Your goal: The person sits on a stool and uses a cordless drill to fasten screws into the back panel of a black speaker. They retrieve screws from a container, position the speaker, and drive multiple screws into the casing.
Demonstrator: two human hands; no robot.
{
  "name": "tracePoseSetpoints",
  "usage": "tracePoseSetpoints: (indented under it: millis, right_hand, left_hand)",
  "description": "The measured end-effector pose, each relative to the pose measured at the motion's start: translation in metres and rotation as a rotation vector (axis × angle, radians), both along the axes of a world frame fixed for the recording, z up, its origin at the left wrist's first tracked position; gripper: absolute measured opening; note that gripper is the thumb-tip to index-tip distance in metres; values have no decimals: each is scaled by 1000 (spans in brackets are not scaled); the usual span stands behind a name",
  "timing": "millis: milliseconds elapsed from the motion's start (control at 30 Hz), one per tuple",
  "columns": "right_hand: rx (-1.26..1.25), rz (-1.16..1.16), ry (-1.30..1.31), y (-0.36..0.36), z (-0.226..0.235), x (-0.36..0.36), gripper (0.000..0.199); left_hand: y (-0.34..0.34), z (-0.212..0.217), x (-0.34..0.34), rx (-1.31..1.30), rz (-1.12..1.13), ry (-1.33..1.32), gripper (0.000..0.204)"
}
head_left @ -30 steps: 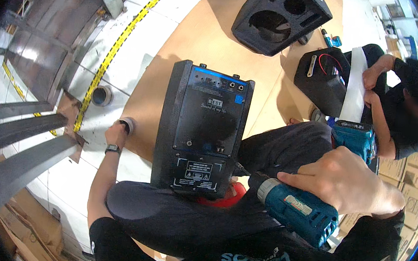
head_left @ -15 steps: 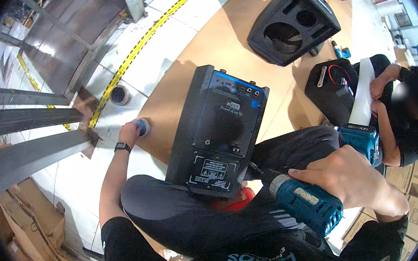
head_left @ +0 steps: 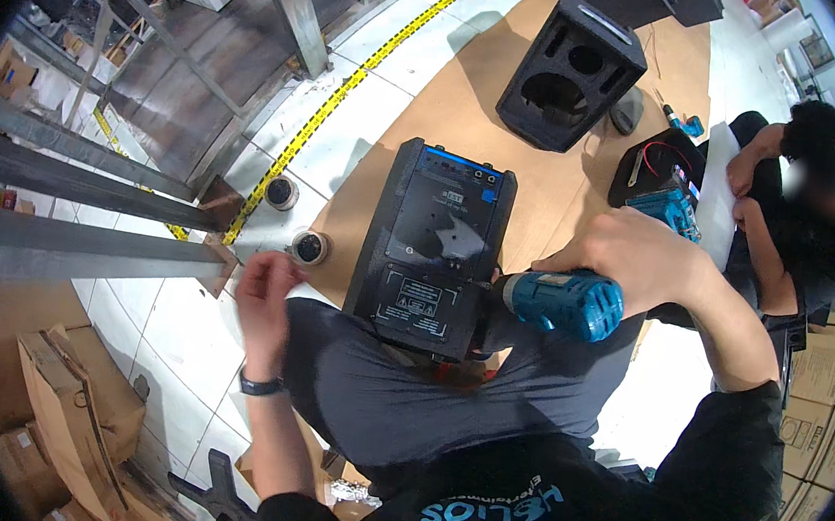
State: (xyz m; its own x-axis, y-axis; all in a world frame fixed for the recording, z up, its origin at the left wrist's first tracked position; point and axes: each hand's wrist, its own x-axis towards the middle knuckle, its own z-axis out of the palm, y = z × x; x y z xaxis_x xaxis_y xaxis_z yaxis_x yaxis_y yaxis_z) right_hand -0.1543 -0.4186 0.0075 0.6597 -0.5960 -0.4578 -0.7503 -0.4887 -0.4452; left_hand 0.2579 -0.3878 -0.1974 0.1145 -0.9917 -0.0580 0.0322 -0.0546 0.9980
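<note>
My right hand (head_left: 644,257) grips a teal cordless drill (head_left: 574,304) held level, its bit pointing left toward the speaker's lower right edge. Whether the bit touches anything there cannot be told. In front of my knees stands a black speaker cabinet (head_left: 371,246), its rear panel (head_left: 435,232) with knobs and sockets facing up. My left hand (head_left: 268,281) is just beside a small round tub (head_left: 309,247) holding dark small pieces. Its fingers are drawn together, slightly blurred; anything between them is too small to make out.
A second round tub (head_left: 281,192) sits farther left. Beyond lie an empty speaker box (head_left: 570,84) and another cordless drill (head_left: 685,122). A co-worker (head_left: 824,209) sits at the right beside a dark speaker part (head_left: 637,176). Metal posts (head_left: 87,249) and cardboard boxes (head_left: 74,378) border the left.
My left hand has come out of the nearer tub and drawn back toward me. My right hand has raised the drill slightly and shifted left. The view has shifted.
</note>
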Motion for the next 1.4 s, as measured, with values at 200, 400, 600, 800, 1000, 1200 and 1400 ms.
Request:
tracePoseSetpoints:
  millis: [200,400,600,800,1000,1200,1400]
  right_hand:
    - [-154,-25,-244,31,35,-36,49]
    - [-282,-75,-328,73,36,-69,47]
    - [-336,-139,-342,93,29,-91,50]
    - [-301,-154,-439,95,21,-104,53]
    - [-358,-144,-426,96,17,-106,52]
    - [-372,-122,-427,91,13,-103,55]
    - [-382,-67,-439,75,9,-99,58]
  left_hand:
    - [48,5,-127,281,-6,489,29]
    - [45,12,-182,337,-48,896,27]
    - [45,13,-194,366,-22,906,24]
    - [48,6,-203,398,-68,1169,25]
    - [49,7,-203,344,-101,1219,23]
    - [44,7,-200,344,-89,1224,23]
    - [27,0,-184,370,-189,1246,22]
